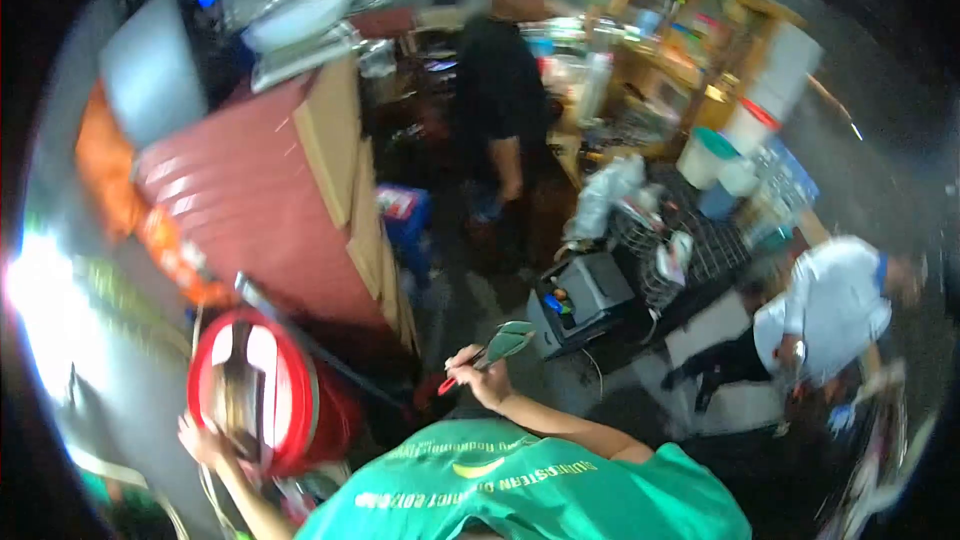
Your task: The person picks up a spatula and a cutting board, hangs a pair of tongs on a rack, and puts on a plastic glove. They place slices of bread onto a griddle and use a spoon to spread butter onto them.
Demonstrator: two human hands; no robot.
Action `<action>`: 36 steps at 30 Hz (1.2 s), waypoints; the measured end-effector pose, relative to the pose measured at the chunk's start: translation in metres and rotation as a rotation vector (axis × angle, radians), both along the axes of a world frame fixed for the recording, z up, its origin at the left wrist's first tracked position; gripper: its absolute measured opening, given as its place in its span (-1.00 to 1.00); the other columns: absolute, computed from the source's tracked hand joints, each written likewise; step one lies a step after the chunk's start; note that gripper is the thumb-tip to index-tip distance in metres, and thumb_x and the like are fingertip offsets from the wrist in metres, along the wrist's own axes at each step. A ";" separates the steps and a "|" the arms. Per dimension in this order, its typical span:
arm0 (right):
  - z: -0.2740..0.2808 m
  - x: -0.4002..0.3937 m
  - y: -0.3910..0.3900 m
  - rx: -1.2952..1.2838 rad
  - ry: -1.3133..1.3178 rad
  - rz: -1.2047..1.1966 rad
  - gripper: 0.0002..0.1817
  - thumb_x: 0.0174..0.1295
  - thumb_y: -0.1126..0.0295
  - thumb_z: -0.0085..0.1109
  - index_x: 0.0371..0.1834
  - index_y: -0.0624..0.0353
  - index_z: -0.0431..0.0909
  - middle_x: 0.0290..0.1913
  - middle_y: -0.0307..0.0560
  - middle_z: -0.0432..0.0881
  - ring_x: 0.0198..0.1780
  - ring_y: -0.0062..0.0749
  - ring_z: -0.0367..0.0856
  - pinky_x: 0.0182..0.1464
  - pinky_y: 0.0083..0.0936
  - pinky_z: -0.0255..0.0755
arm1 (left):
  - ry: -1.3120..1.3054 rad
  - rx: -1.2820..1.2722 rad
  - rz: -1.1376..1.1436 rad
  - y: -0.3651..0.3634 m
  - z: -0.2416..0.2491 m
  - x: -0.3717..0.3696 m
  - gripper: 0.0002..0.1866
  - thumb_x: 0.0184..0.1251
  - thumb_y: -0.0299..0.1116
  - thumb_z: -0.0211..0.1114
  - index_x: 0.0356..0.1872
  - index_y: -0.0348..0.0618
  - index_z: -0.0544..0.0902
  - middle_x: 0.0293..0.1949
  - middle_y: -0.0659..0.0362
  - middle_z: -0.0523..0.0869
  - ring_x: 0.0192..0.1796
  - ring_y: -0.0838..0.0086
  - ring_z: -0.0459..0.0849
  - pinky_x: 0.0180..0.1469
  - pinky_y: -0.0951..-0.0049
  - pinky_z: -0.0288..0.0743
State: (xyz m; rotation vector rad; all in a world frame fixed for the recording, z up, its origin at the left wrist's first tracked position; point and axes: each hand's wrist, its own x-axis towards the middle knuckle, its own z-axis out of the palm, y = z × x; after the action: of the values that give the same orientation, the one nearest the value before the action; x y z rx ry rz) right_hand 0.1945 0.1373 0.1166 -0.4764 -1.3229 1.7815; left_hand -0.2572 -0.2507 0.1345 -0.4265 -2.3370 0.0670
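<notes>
My right hand (482, 378) is closed around a tool (505, 342) with a red handle end and a broad green-grey head, held up in front of my green shirt. My left hand (203, 440) is at the lower left, fingers apart, against or just beside the rim of a large red round container (302, 390). Whether it touches the rim is hard to tell. Something pale and brown, blurred, shows inside the container's opening.
A dark red covered stack (250, 190) with wooden boards stands at the left. A person in black (500, 90) stands ahead; another in white (835, 310) is at the right. A grey box (590, 300), a wire rack (710, 240) and buckets (705, 155) lie between.
</notes>
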 end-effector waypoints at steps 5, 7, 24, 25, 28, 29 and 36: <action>-0.018 0.003 0.002 0.026 -0.061 0.040 -0.89 0.11 0.67 0.08 -0.37 0.27 0.60 -0.45 -0.07 0.64 -0.47 -0.49 0.57 -0.33 -0.53 0.50 | -0.569 0.020 0.588 -0.018 0.030 0.013 -0.39 0.27 0.30 0.18 0.06 0.01 0.62 0.14 0.03 0.63 0.05 0.04 0.69 -0.01 -0.10 0.61; -0.014 0.003 0.000 0.036 -0.071 0.041 -0.89 0.13 0.69 0.09 -0.38 0.26 0.56 -0.48 -0.09 0.60 -0.49 -0.49 0.54 -0.35 -0.52 0.48 | -0.619 0.112 0.488 -0.052 -0.021 -0.020 -0.38 0.33 0.28 0.11 0.01 -0.10 0.64 -0.03 -0.08 0.70 -0.01 0.00 0.73 0.06 0.02 0.61; -0.036 -0.004 -0.016 0.022 -0.330 -0.035 -0.90 0.08 0.67 0.25 -0.45 0.23 0.57 -0.58 -0.18 0.57 -0.55 -0.56 0.53 -0.45 -0.60 0.43 | -0.327 0.083 -0.459 0.144 0.003 -0.029 -0.57 0.13 -0.19 0.36 0.01 -0.15 0.63 -0.07 -0.04 0.73 0.02 0.03 0.69 0.10 0.00 0.51; -0.036 -0.006 -0.019 0.033 -0.327 -0.045 -0.91 0.07 0.64 0.28 -0.46 0.21 0.59 -0.57 -0.18 0.59 -0.56 -0.56 0.54 -0.47 -0.60 0.43 | -0.540 0.016 -0.282 0.157 -0.018 -0.062 -0.54 0.07 -0.16 0.36 -0.01 -0.17 0.63 -0.12 -0.13 0.73 -0.01 0.02 0.71 0.05 0.01 0.54; -0.032 -0.008 -0.031 0.063 -0.340 -0.067 -0.91 0.08 0.62 0.30 -0.49 0.18 0.61 -0.59 -0.23 0.59 -0.58 -0.59 0.54 -0.52 -0.61 0.40 | -0.697 -0.029 -0.266 0.185 -0.024 -0.106 -0.48 -0.02 -0.17 0.39 -0.02 -0.27 0.62 -0.12 -0.18 0.73 0.04 -0.02 0.69 0.10 0.09 0.58; -0.031 -0.007 -0.033 0.083 -0.374 -0.061 -0.90 0.08 0.63 0.29 -0.48 0.21 0.59 -0.57 -0.19 0.60 -0.58 -0.57 0.56 -0.53 -0.61 0.41 | -0.678 -0.068 -0.312 0.193 -0.017 -0.105 -0.44 -0.05 -0.16 0.41 -0.01 -0.29 0.62 -0.10 -0.19 0.72 0.06 -0.03 0.68 0.14 0.10 0.56; -0.051 0.000 -0.041 0.207 -0.449 -0.193 -0.93 0.11 0.54 0.33 -0.48 0.12 0.68 -0.63 -0.37 0.59 -0.59 -0.68 0.52 -0.52 -0.61 0.35 | -0.690 0.057 -0.362 0.185 0.003 -0.130 -0.33 -0.10 -0.07 0.46 0.00 -0.35 0.55 -0.16 -0.30 0.69 -0.01 -0.20 0.66 0.04 -0.02 0.55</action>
State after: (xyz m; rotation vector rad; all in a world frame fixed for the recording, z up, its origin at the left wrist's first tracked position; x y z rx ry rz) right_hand 0.1946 0.0961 0.0661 -0.8910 -1.6825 1.4064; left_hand -0.3874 -0.0659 0.1376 -0.9559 -2.8682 -0.3761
